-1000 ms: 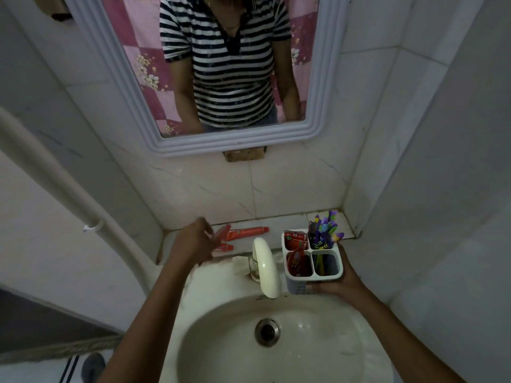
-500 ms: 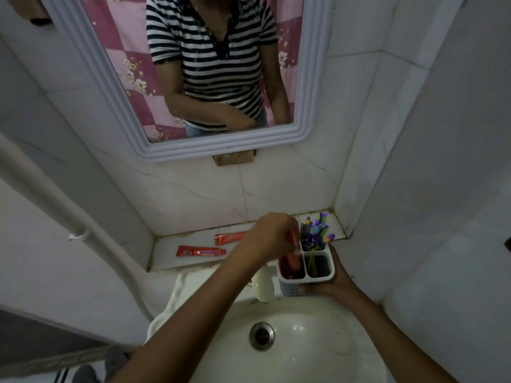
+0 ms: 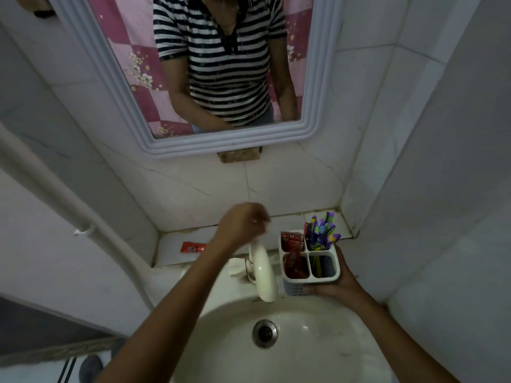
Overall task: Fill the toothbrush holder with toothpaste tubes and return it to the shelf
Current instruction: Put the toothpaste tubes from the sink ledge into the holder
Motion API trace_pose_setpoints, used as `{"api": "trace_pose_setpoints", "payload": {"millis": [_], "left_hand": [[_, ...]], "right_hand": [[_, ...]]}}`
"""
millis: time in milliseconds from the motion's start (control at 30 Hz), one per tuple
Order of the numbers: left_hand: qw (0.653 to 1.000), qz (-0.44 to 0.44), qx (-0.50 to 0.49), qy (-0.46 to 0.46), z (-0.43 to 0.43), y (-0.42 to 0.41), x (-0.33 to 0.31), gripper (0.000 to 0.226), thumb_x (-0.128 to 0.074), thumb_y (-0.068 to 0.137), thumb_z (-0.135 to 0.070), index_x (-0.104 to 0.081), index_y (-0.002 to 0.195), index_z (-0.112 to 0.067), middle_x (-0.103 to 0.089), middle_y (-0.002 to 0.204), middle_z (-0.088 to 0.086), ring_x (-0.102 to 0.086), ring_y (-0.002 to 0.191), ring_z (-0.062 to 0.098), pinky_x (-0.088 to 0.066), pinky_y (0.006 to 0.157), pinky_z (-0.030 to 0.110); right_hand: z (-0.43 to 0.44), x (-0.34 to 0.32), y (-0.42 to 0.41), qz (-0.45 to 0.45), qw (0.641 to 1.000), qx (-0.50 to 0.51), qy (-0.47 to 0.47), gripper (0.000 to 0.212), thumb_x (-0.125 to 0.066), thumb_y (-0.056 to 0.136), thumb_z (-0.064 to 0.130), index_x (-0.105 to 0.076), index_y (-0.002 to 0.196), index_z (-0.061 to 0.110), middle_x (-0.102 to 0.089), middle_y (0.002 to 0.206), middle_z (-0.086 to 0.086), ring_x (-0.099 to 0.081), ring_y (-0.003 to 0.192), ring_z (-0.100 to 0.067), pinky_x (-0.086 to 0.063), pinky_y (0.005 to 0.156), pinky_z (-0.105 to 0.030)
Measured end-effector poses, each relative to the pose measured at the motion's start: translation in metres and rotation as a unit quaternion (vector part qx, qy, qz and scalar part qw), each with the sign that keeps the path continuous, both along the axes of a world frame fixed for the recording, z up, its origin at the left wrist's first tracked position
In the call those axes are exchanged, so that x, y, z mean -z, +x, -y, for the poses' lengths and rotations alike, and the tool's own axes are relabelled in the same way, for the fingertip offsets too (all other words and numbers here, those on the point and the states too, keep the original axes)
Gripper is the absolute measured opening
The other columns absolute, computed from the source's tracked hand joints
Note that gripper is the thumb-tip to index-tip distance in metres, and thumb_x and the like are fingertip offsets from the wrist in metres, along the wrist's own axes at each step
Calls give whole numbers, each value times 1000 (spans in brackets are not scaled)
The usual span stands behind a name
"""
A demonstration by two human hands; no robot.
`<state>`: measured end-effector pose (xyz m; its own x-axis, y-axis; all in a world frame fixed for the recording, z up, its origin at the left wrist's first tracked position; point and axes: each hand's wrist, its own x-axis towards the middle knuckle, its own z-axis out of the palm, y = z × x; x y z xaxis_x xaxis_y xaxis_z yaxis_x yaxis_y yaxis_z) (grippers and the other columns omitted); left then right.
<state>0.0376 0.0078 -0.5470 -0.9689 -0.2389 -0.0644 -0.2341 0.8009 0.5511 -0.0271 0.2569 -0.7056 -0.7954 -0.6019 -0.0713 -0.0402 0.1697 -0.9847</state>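
My right hand (image 3: 336,286) grips a white four-compartment toothbrush holder (image 3: 307,279) from below and holds it over the sink's right rim. Its two left compartments hold red toothpaste tubes (image 3: 292,240). The back right one holds purple and blue toothbrushes (image 3: 322,233). My left hand (image 3: 243,222) hovers with curled fingers over the tiled shelf (image 3: 168,254), just left of the holder. It covers that patch of shelf, and whether it holds anything is hidden. One more red tube (image 3: 193,247) lies flat on the shelf, left of my forearm.
A white faucet (image 3: 262,275) juts over the basin (image 3: 318,355) between my hands, with the drain (image 3: 264,333) below. A framed mirror (image 3: 226,142) hangs above the shelf. A white pipe (image 3: 55,194) slants down the left wall. Tiled walls close in on the right.
My left hand has drawn back from the holder's left compartments to above the shelf. The holder has stayed in my right hand. The second shelf tube is now covered by my hand.
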Motion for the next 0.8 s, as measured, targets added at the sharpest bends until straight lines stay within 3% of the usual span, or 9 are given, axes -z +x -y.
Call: {"api": "trace_pose_setpoints", "payload": {"millis": [67, 167, 233, 333, 467, 533, 600, 700, 800], "left_hand": [[990, 47, -63, -116, 40, 11, 22, 26, -60, 87, -19, -64, 113, -16, -66, 113, 1, -61, 106, 20, -49, 86, 32], [940, 192, -101, -265, 93, 46, 73, 38, -59, 83, -21, -59, 122, -21, -64, 121, 4, -57, 113, 26, -46, 94, 38], [924, 183, -101, -321, 116, 67, 109, 31, -64, 78, -16, -66, 108, -20, -71, 100, 7, -63, 98, 29, -46, 91, 42], [909, 167, -97, -369, 123, 81, 121, 17, -77, 63, -16, -68, 77, -21, -68, 67, 4, -64, 68, 28, -49, 69, 37], [922, 172, -76, -338, 122, 74, 121, 21, -53, 84, -29, -63, 102, -25, -65, 99, 2, -61, 92, 24, -45, 78, 34], [927, 171, -77, -325, 121, 71, 124, 23, -50, 86, -29, -61, 105, -23, -63, 102, 3, -61, 93, 24, -45, 79, 34], [939, 159, -85, -292, 120, 70, 124, 23, -52, 85, -27, -61, 105, -19, -63, 103, 4, -61, 93, 25, -46, 78, 33], [972, 119, -101, -176, 114, 67, 108, 27, -70, 73, -24, -66, 98, -14, -64, 100, 9, -60, 92, 27, -45, 72, 31], [988, -7, -109, -111, 99, 57, 67, 23, -78, 66, -17, -72, 88, -13, -66, 88, 10, -62, 82, 28, -44, 66, 30]], "right_hand": [[1, -4, 3, 20, 1000, -14, 7, 127, -97, 44, 29, -23, 148, 23, -48, 145, -5, -53, 126, -9, -49, 103, -28], [3, -2, 1, -11, 1000, 5, -18, 123, -97, 41, 3, -28, 143, 11, -48, 139, -14, -57, 113, 9, -51, 86, -10], [6, -7, 4, -21, 999, 3, -29, 116, -94, 41, -6, -32, 137, 15, -49, 135, -15, -58, 108, 13, -50, 80, -5], [7, -13, 6, -27, 999, 8, -25, 113, -100, 35, 32, -39, 130, 27, -54, 131, 0, -58, 113, 7, -50, 87, -9], [6, -12, 5, -35, 999, 9, -21, 107, -97, 36, 20, -41, 126, 30, -54, 130, 2, -58, 111, 9, -50, 85, -7], [6, -12, 5, -33, 999, 6, -22, 109, -99, 33, 17, -42, 125, 31, -55, 127, 8, -59, 110, 9, -50, 82, -7], [6, -10, 5, -29, 999, 0, -22, 114, -101, 32, 22, -39, 129, 30, -55, 130, 4, -59, 111, 7, -52, 81, -9], [6, -11, 4, -9, 999, 6, -42, 111, -95, 41, -4, -36, 130, 22, -48, 137, -13, -61, 104, 11, -53, 74, -8], [6, -12, 4, -23, 999, 14, -21, 118, -101, 32, 31, -36, 131, 30, -50, 135, -3, -58, 115, 2, -52, 84, -12]]}}
